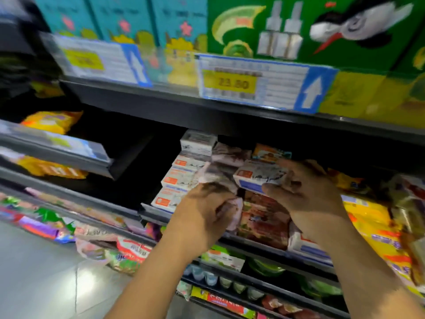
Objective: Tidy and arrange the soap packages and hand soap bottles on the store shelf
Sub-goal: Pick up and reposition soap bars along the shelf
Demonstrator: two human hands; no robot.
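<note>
Soap box (pixel 258 176) is gripped by the right hand (pixel 308 196): thumb under the near long edge, the other fingers (pixel 296 169) curled over the far side, so it's wrapped firmly and held up off the goods below. It's white w/ an orange mark and a blue band. Its long axis runs approx 9-to-3, left end dipped a little. At 8 o'clock from it, the left hand (pixel 204 210) has its fingers (pixel 218 203) curled round the lower end of a crinkly pink pack (pixel 220 171), which stands up btw the two hands. Blur hides how tight that grip is.

Outward: a stack of matching boxes (pixel 178 180) sits at 9 o'clock from the soap box on the same shelf level, tiered, faces fwd, w/ the pink pack between the two. Under the held box lies a red-brown pack (pixel 264 219), and there are yellow bags (pixel 372 226) at 4 o'clock. The shelf rail (pixel 255 246) runs along the front, below both wrists.

Judgement: the soap box likely belongs w/ the stack, so the next move turns on a carry from 3 toward 9. The left hand is nearer the stack but busy. The right hand has the box and must get past the pink pack, which prob. needs shifting aside first. Keeping the long axis parallel to the stacked ones should let it seat flush.
</note>
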